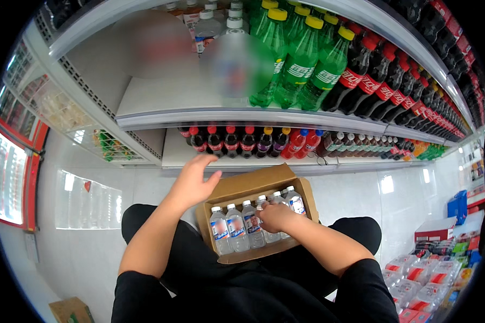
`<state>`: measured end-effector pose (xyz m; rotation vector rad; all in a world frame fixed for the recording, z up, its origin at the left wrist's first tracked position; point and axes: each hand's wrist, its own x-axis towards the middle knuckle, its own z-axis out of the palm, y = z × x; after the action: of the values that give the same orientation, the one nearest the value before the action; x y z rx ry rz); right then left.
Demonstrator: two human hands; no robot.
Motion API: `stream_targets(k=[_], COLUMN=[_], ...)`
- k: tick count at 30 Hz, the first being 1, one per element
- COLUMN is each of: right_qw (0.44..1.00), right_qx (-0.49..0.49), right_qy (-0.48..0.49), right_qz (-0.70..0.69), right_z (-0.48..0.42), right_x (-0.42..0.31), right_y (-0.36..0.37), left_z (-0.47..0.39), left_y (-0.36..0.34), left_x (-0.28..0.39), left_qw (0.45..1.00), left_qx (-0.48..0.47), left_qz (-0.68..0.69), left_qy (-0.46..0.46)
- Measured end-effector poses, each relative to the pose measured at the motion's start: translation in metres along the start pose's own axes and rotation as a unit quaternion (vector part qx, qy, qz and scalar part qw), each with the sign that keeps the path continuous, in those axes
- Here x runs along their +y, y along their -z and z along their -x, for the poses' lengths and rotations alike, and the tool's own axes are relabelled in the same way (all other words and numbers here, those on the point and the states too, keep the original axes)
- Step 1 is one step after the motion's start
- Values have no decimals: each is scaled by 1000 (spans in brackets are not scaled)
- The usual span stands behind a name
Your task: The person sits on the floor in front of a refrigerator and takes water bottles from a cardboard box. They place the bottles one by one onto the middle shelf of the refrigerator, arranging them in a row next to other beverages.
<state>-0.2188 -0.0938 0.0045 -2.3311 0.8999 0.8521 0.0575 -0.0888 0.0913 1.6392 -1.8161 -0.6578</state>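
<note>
A brown cardboard box (252,181) with its top flaps folded out sits between my knees. Clear plastic bottles (237,230) with white caps and blue-orange labels stand inside it, several along the near side. My right hand (281,218) reaches in over the right half, its fingers curled against one of these bottles; whether they grip it is hidden. Over the box's far left corner hovers my left hand (196,179), thumb and fingers apart, holding nothing. Above, a white shelf (165,95) carries similar clear bottles (206,30) toward the back, beside green soda bottles (299,66).
Cola bottles (361,78) fill the shelf to the right. The lower shelf (171,151) holds smaller soda bottles. Shrink-wrapped bottle packs (422,274) stand on the floor at right. A lit drinks cooler (10,173) is at left; another carton (70,310) lies at lower left.
</note>
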Motion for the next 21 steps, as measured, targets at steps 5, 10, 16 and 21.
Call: stream_targets(k=[5, 10, 16, 21], right_qw=[995, 996, 998, 996], right_qx=[-41, 29, 32, 62], right_qy=[-21, -42, -45, -52], right_qz=[-86, -73, -41, -26], right_z=[-35, -57, -61, -81], right_x=[4, -23, -26, -9], right_y=[-46, -78, -65, -78], left_z=[1, 1, -3, -10], left_y=[-21, -16, -13, -14], left_x=[-24, -12, -15, -13], left_qw=[989, 981, 983, 970], left_qx=[-115, -147, -145, -192], left_qz=[-94, -129, -109, -144], left_qy=[2, -12, -31, -21])
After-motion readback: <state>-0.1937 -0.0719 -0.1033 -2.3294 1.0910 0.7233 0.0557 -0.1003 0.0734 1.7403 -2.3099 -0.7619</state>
